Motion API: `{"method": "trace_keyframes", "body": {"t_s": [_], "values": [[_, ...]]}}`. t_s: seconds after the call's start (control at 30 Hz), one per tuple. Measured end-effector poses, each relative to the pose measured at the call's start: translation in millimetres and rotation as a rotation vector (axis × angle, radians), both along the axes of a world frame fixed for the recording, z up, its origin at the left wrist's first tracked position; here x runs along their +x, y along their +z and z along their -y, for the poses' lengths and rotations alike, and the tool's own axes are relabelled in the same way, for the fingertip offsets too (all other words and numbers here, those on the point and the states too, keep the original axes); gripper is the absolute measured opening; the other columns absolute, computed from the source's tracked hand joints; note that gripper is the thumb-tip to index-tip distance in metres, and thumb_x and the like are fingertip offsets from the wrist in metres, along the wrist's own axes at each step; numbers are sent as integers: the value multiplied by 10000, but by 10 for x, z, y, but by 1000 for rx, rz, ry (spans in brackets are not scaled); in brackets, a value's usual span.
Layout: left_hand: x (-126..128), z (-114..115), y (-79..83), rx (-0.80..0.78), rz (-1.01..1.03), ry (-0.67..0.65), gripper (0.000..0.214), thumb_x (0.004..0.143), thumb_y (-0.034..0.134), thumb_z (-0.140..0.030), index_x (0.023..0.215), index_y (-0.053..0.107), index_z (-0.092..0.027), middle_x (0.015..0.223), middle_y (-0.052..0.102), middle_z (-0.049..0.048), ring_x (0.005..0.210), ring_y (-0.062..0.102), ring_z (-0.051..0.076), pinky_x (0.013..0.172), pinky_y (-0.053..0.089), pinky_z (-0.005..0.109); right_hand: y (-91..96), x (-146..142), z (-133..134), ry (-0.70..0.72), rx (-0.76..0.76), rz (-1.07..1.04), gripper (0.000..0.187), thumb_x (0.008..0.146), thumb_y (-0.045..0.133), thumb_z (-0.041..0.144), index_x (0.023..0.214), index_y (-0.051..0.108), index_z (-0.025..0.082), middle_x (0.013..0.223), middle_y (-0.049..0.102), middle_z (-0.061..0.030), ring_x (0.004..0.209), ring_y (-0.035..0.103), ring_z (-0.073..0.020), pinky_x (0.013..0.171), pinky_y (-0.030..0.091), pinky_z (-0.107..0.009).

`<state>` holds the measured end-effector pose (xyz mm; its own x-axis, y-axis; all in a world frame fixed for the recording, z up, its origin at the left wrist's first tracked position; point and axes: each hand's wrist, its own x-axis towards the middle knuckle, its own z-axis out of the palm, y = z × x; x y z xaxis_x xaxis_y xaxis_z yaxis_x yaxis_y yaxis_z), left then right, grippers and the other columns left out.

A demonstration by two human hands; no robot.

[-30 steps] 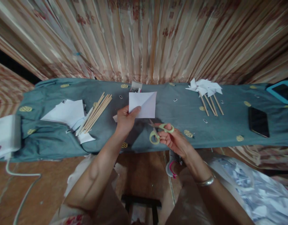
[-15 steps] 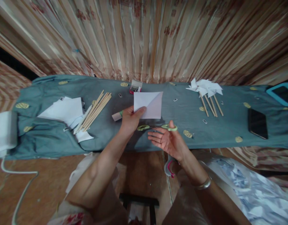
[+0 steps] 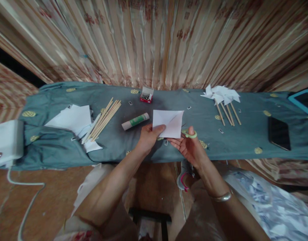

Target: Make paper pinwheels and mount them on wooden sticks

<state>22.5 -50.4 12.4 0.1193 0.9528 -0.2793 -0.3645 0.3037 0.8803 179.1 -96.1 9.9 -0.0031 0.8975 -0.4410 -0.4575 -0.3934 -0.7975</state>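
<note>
My left hand point(image 3: 149, 139) pinches the lower left corner of a white square of paper point(image 3: 170, 122), creased along a diagonal, and holds it just above the teal-covered table point(image 3: 119, 144). My right hand point(image 3: 191, 149) is under the paper's lower right edge. Its thumb sits through a green handle loop of the scissors point(image 3: 191, 134) and its fingers stretch toward the paper. The paper hides the blades.
A glue stick point(image 3: 135, 121) and a small red box of clips point(image 3: 146, 94) lie behind the paper. Wooden sticks point(image 3: 105, 118) and white paper sheets point(image 3: 71, 118) are at left. Finished paper pinwheels point(image 3: 220, 93), a black phone point(image 3: 279, 133) and a blue-cased tablet point(image 3: 303, 100) are at right.
The paper has come down and to the right, uncovering the glue stick. My right hand, which opened with the scissors half a second ago, has moved up under the paper's edge.
</note>
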Motion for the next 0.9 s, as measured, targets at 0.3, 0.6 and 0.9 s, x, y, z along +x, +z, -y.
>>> {"method": "trace_keyframes", "body": {"t_s": [0.3, 0.6, 0.9], "values": [[58, 117, 0, -71, 137, 4, 410, 504, 893, -413, 748, 758, -112, 746, 742, 79, 683, 629, 167, 713, 486, 293, -80, -136, -21, -49, 19, 26, 460, 596, 848, 547, 883, 707, 217, 860, 788, -53, 743, 737, -193, 739, 615, -302], [33, 144, 40, -95, 155, 2, 396, 517, 883, -419, 723, 735, -116, 679, 704, 48, 594, 572, 130, 611, 449, 264, -169, -286, 20, 15, 40, 27, 393, 567, 904, 404, 831, 672, 227, 723, 733, -6, 610, 705, -179, 651, 642, -355], [-103, 80, 115, -88, 209, 7, 379, 547, 868, -427, 715, 685, -140, 622, 651, 11, 489, 510, 111, 476, 399, 260, 13, -488, -42, 87, 110, 126, 411, 579, 873, 501, 787, 689, 198, 609, 682, 23, 485, 609, -102, 455, 508, -203]]}}
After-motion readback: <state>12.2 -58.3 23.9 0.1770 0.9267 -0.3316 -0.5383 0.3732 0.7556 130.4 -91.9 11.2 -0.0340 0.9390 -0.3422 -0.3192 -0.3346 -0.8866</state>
